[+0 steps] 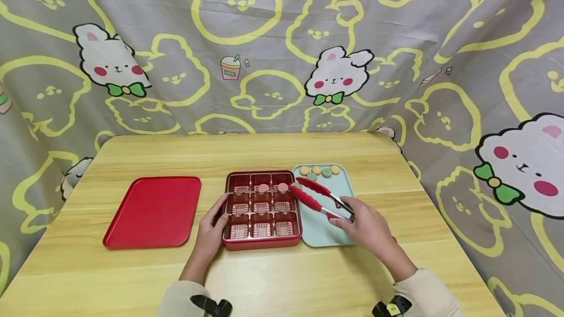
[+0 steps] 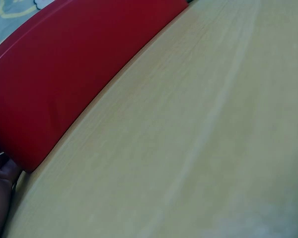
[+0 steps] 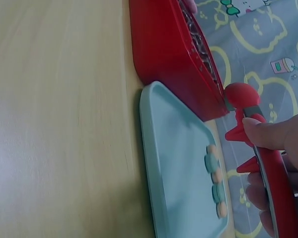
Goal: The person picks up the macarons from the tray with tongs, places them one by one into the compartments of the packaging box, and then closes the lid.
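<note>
I am holding the red tongs in my right hand, fingers and thumb curled round the handle end, with the padded tips opening slightly over the right edge of the red compartment box. My left hand is resting against the box's left wall, fingers curling over the rim and steadying it.

I am judging the risk to be at the tips: they are hovering near a pink round sweet in the back row, and a careless squeeze or sideways nudge could be flipping it out of its cell or knocking it against its neighbour. If my left hand is letting go, the box could be sliding on the tabletop toward the pale blue tray, which is sitting just beside it.

The box is looking glossy, with nine square cells, most showing patterned bottoms. Small yellow and green sweets are lying along the tray's far edge. A flat red lid is lying well apart on the left.
</note>
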Demonstrator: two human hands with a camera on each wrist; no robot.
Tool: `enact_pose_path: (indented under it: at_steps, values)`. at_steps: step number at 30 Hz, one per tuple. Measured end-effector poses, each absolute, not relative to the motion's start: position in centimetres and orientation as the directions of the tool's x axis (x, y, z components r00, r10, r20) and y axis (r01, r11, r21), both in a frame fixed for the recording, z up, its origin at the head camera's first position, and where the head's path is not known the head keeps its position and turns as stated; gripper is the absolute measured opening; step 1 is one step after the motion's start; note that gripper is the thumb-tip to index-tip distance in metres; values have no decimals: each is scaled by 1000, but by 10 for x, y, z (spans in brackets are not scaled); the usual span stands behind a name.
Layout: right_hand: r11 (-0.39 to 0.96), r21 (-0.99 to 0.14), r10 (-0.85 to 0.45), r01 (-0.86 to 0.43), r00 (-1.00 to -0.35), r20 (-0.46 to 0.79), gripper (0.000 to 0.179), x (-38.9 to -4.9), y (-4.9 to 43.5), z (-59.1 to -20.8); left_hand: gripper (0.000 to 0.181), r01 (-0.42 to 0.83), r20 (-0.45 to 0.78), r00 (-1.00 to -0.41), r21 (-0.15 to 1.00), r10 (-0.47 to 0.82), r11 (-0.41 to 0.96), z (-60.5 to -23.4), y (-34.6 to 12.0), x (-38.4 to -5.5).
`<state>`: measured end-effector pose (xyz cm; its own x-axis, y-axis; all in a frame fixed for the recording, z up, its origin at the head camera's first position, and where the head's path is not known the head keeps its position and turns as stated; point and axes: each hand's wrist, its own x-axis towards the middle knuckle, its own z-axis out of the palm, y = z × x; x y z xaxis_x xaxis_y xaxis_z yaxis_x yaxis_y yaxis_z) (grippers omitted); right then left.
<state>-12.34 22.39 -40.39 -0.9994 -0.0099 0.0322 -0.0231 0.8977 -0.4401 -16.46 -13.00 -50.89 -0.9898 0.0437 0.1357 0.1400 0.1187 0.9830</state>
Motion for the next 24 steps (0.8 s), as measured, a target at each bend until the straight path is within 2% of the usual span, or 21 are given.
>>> enact_pose_path:
  at_steps: [12, 24]
  values:
    - [900, -427, -70, -86, -996, 52, 58, -121, 213, -404, 49, 151, 147, -988, 984, 43, 98, -508, -130, -164]
    - [900, -431, -56, -63, -998, 27, 58, -120, 210, -407, 49, 143, 139, -989, 985, 47, 99, -507, -130, -164]
